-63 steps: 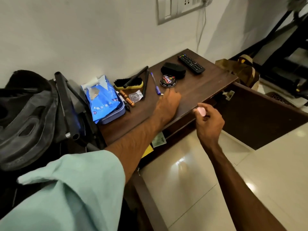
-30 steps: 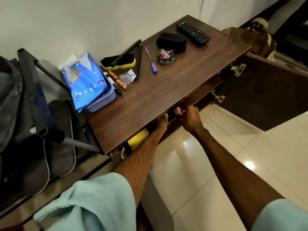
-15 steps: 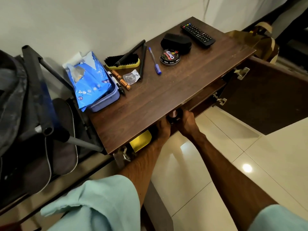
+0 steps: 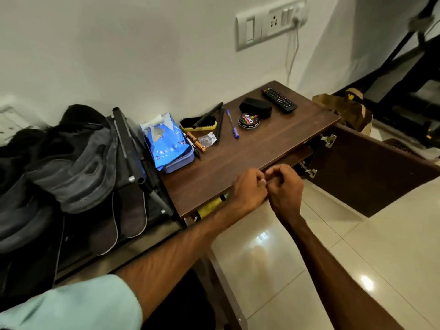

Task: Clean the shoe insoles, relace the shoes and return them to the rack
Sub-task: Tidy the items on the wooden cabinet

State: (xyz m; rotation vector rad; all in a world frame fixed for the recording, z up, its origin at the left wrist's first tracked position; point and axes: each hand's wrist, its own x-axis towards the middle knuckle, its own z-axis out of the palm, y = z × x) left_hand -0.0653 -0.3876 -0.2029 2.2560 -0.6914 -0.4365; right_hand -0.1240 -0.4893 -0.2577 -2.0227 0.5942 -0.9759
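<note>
My left hand (image 4: 248, 189) and my right hand (image 4: 284, 186) meet at the front edge of the brown cabinet top (image 4: 262, 148), fingers curled toward each other. Between their fingertips they pinch a small pale pink object (image 4: 263, 181), which is mostly hidden. Dark grey shoes (image 4: 78, 167) lie piled on the black rack (image 4: 128, 148) at the left. Two dark insoles (image 4: 133, 210) with pale edges hang below them. On the cabinet top lie a blue wipes pack (image 4: 164, 139), a yellow-backed shoe brush (image 4: 198, 123) and a polish tin (image 4: 248, 120).
A black sponge case (image 4: 256, 107), a remote (image 4: 279, 100), a blue pen (image 4: 232, 127) and small tools also lie on the cabinet top. The cabinet door (image 4: 371, 170) stands open to the right. A brown paper bag (image 4: 345, 108) sits behind it. Glossy floor tiles (image 4: 333, 258) lie below.
Both hands have come out from under the cabinet top and now meet at its front edge. The view has lifted, showing the wall socket and the shoes.
</note>
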